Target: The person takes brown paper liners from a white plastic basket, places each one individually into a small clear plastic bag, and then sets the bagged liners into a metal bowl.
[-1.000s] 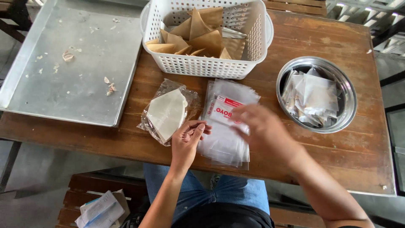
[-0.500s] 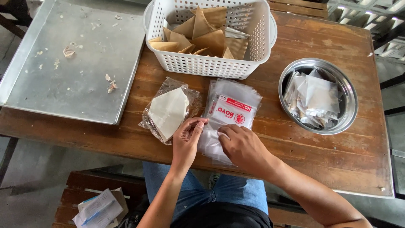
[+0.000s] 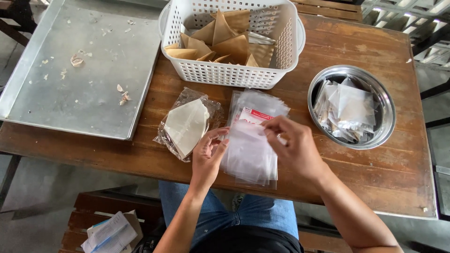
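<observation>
Both hands are now lifting off the stack of clear plastic bags (image 3: pixel 251 154), where a moment ago they were pressing flat on it. Left hand (image 3: pixel 208 157) and right hand (image 3: pixel 293 147) are each pinching the top bag's edge, grip pressed together. Stack is lying on the tabletop (image 3: pixel 365 168), beside a bagged white triangle (image 3: pixel 186 124).

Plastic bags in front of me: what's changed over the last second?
The right hand drew back from across the stack of clear bags and now pinches the top bag with the left hand. The white basket, steel bowl and metal tray stayed put.
</observation>
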